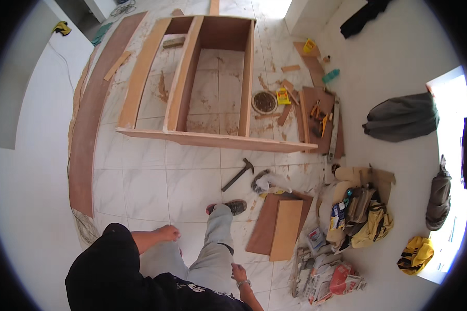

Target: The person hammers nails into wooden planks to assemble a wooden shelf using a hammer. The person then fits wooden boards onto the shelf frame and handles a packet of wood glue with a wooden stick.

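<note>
My left hand (168, 232) hangs in front of my left thigh, its fingers curled in, with nothing visible in it. By my right thigh is my right hand (239, 272), a bracelet at its wrist; the fingers are closed and what they hold, if anything, is hidden. Ahead of my shoe a claw hammer (238, 174) lies on the tiles, apart from both hands. Beyond it, a reddish-brown wooden frame (218, 139) with several upright boards and an open middle lies on the floor. To the right of the hammer is a clear plastic bag (273, 182).
A long brown board (91, 135) runs along the left wall. Offcut boards (286, 228) lie right of my foot, near bags (371, 220) and crumpled sacks (332, 280). Pliers and other tools (319, 114) rest on a panel by a metal level (334, 129). A round bowl (264, 102) stands beside the frame.
</note>
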Demonstrator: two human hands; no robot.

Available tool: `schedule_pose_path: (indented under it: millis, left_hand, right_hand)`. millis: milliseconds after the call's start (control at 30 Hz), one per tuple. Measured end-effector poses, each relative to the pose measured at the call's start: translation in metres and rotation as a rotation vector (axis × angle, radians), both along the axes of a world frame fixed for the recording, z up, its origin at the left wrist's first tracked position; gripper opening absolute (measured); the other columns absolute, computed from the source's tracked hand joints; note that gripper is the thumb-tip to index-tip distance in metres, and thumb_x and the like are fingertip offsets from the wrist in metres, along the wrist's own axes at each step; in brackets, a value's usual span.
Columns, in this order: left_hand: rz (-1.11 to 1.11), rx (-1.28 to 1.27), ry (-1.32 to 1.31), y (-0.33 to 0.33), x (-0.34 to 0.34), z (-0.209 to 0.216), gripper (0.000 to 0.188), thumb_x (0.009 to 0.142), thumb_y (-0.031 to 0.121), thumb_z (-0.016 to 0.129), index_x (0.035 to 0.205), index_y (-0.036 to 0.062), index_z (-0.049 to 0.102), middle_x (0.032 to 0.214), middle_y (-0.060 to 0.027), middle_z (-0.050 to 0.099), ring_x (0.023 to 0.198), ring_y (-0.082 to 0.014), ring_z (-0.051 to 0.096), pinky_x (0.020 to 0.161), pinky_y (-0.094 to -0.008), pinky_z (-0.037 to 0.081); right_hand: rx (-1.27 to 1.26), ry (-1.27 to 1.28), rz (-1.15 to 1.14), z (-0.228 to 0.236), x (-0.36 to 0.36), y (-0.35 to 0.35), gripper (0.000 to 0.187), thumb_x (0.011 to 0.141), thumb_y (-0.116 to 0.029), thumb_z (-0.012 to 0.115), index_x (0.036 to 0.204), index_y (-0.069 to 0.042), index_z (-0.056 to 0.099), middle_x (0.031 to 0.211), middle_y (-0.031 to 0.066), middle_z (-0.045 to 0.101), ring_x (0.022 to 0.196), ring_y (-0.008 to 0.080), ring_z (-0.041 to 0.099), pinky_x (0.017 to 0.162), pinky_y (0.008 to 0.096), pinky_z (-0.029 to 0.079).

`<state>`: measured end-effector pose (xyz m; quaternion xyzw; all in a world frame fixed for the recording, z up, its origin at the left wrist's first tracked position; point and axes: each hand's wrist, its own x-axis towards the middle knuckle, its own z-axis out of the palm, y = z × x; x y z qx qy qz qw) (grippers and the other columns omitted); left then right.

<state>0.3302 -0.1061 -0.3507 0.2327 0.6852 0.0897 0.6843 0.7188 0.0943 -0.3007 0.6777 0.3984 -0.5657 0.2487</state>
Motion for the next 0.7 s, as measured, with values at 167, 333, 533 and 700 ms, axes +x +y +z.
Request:
schedule_pose_path:
  millis: [167, 333, 533, 700]
  left_hand:
    - [-0.171, -0.227, 0.035, -0.193, 0.008, 0.079, 0.095, 0.094, 0.072, 0.034, 0.157, 0.0031, 0.022, 0.163, -0.0278, 0.011, 0.152, -0.0421, 0.012, 0.123, -0.0494, 0.015]
    - [-0.313, 0.156, 0.07, -0.257, 0.0, 0.149, 0.069, 0.099, 0.057, 0.039, 0.128, -0.001, 0.062, 0.131, -0.0227, 0.062, 0.12, -0.0382, 0.06, 0.103, -0.0454, 0.044]
    - [0.629, 0.196, 0.332, -0.344, -0.021, 0.258, 0.04, 0.085, 0.022, 0.058, 0.114, -0.002, 0.069, 0.091, -0.0197, 0.074, 0.078, -0.0244, 0.073, 0.074, -0.0356, 0.057]
    - [0.958, -0.002, 0.199, -0.42, -0.032, 0.196, 0.039, 0.084, 0.013, 0.059, 0.12, 0.0006, 0.069, 0.084, -0.0119, 0.074, 0.077, -0.0206, 0.071, 0.074, -0.0335, 0.056]
  right_hand:
    - [-0.129, 0.03, 0.233, 0.095, -0.009, -0.06, 0.054, 0.095, -0.048, 0.054, 0.125, -0.005, 0.065, 0.107, 0.0089, 0.07, 0.09, 0.0225, 0.065, 0.079, 0.0407, 0.052]
    - [0.161, 0.21, 1.104, 0.017, 0.001, -0.058, 0.017, 0.077, -0.026, 0.074, 0.083, -0.01, 0.075, 0.078, 0.0122, 0.073, 0.066, 0.0177, 0.071, 0.068, 0.0374, 0.059]
    - [0.256, 0.283, 0.456, 0.16, -0.23, -0.071, 0.028, 0.085, -0.023, 0.059, 0.094, 0.002, 0.069, 0.084, 0.0126, 0.072, 0.071, 0.0259, 0.072, 0.059, 0.0403, 0.06]
    - [0.234, 0.306, 0.561, 0.218, -0.36, -0.066, 0.028, 0.09, -0.022, 0.051, 0.101, 0.001, 0.062, 0.088, 0.0124, 0.068, 0.068, 0.0253, 0.073, 0.056, 0.0392, 0.059]
